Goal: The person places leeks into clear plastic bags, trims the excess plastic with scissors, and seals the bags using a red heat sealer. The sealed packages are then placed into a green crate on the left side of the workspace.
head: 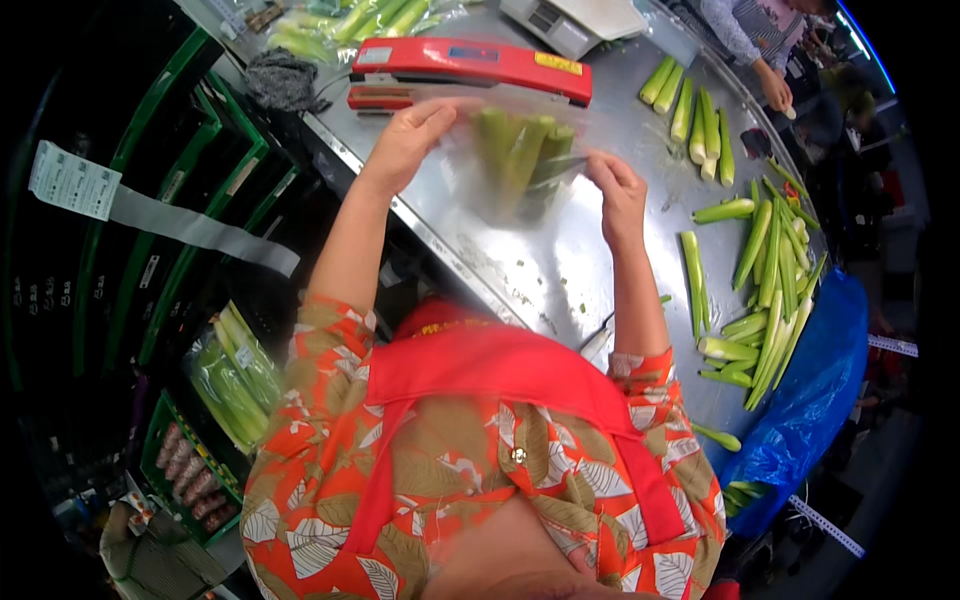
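A clear plastic bag (555, 169) holding cut green vegetable stalks (517, 150) is stretched between my hands above the steel table; motion blurs it. My left hand (410, 142) pinches the bag's upper left corner, close to the front of a red impulse bag sealer (469, 67). On the bag's other side, my right hand (619, 191) grips its edge. Whether the bag touches the sealer's jaw is unclear. Below my right forearm a knife-like blade (598, 343) shows in part; the arm covers the rest.
Trimmed stalks (701, 124) lie in a row at upper right, above a loose heap (772, 277) beside a blue plastic bag (810, 405). A white scale (574, 22) stands behind the sealer. Green-rimmed black crates (217, 150) stack at left. Another person's hand (772, 86) is across the table.
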